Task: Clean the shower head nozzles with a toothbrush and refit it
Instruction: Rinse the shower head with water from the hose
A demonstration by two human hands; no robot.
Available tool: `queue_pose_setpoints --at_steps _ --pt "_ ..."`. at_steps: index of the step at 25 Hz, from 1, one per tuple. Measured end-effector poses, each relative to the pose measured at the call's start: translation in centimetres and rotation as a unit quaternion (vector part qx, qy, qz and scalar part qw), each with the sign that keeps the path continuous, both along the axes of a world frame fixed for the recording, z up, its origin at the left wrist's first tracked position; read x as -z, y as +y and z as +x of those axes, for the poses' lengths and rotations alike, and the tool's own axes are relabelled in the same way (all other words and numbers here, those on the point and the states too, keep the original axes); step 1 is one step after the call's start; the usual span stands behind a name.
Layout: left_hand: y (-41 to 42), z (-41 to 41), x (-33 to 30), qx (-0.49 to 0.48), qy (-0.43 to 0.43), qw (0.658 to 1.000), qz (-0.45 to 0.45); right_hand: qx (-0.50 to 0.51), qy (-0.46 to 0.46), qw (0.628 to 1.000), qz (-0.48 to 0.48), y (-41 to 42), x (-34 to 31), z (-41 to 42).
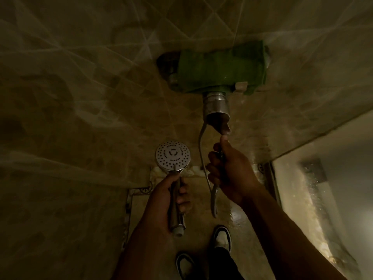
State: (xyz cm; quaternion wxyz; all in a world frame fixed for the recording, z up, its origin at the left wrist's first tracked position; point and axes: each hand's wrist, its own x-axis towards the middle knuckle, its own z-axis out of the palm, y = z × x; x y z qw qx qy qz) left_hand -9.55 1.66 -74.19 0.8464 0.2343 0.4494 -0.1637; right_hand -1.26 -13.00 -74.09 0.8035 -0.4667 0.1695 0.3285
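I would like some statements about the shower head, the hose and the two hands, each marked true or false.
1. The left hand holds the shower head by its handle. True.
2. The hose is screwed onto the shower head handle. False: the threaded handle end is bare, apart from the hose.
3. The right hand grips the hose. True.
4. A red cloth covers the wall mixer. False: the cloth is green.
5. The nozzle face points toward the camera. True.
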Motion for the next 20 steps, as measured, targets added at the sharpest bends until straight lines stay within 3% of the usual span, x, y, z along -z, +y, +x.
queue_pose_setpoints --at_steps 5,10,13,20 --pt "-0.4 -0.2 -0.4 0.005 -0.007 1.0 0.013 -0.019 0.007 0.998 -0.061 -0.6 -0.1 0.0" --pt "-0.5 -0.6 -0.8 0.0 -0.022 1.0 0.009 -0.1 0.05 0.986 -0.125 -0.7 -1.2 -1.9" --pt "-0.7 -1.8 -2.2 0.024 -0.021 0.999 0.038 -0.129 0.008 0.974 -0.183 -0.8 -3.0 -4.6" --pt "-0.2 -4.7 -5.0 -0.072 -0.065 0.995 -0.02 -0.117 -0.174 0.944 -0.256 -1.3 -8.0 -11.8"
